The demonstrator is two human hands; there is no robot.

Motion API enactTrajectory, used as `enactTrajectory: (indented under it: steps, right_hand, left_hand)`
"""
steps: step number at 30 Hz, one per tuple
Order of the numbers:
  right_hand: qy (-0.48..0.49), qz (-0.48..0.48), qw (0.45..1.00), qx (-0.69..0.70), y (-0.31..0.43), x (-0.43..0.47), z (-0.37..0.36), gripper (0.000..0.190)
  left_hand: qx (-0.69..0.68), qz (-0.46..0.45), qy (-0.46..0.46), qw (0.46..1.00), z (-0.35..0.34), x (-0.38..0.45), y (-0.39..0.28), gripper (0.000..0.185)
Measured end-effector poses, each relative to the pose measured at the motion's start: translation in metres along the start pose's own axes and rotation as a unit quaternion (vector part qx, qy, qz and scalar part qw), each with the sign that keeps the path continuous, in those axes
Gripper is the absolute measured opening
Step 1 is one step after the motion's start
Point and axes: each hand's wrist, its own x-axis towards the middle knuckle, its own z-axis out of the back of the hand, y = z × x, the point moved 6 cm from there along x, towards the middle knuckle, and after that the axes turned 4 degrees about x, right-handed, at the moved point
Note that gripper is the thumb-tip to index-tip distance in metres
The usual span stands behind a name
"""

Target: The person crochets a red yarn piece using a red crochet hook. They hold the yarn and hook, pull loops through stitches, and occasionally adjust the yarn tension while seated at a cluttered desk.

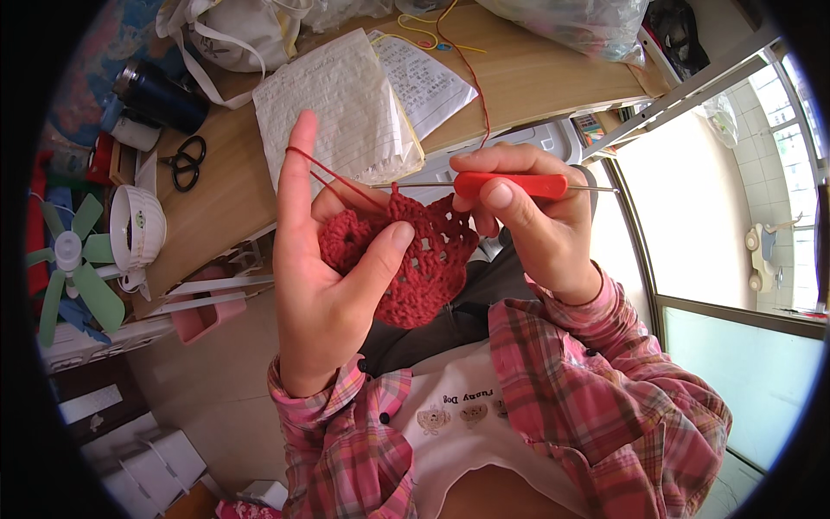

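A dark red crocheted piece [421, 279] with openwork hangs between my hands above my lap. My left hand [337, 259] pinches its upper edge, thumb in front, while the raised index finger carries a loop of red yarn [334, 174]. In my right hand [535, 214] is a crochet hook with a red handle [532, 185], held between thumb and fingers. Its thin metal shaft points left to the top of the piece, where a stitch sits around or against it. The hook's tip is hard to make out near my left fingers. Red yarn also runs up across the desk.
On the wooden desk [551, 78] lie handwritten papers [331, 97], black-handled scissors [186, 163] and yellow cord [421, 29]. A dark bottle [162, 97], a white bowl [136, 227] and a small green-bladed fan [68, 250] stand left. A plastic bag [583, 26] sits at the back.
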Motion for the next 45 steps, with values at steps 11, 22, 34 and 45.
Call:
enactTrajectory:
  steps: [11, 22, 34, 45]
  right_hand:
    - [0.037, 0.106, 0.990, -0.082, -0.008, 0.001, -0.005, 0.032]
    - [0.063, 0.132, 0.985, -0.091, -0.008, 0.003, -0.014, 0.022]
    - [0.085, 0.268, 0.931, -0.231, 0.018, 0.007, -0.015, 0.019]
    - [0.021, 0.300, 0.927, -0.223, 0.005, -0.008, -0.026, 0.033]
  left_hand:
    - [-0.044, -0.004, -0.037, 0.998, -0.001, 0.000, 0.000, 0.102]
    - [-0.077, -0.003, 0.027, 0.997, -0.004, 0.001, 0.015, 0.101]
    - [-0.072, -0.027, 0.025, 0.997, -0.004, 0.000, 0.016, 0.103]
    - [-0.214, 0.125, 0.034, 0.968, -0.006, -0.002, 0.033, 0.100]
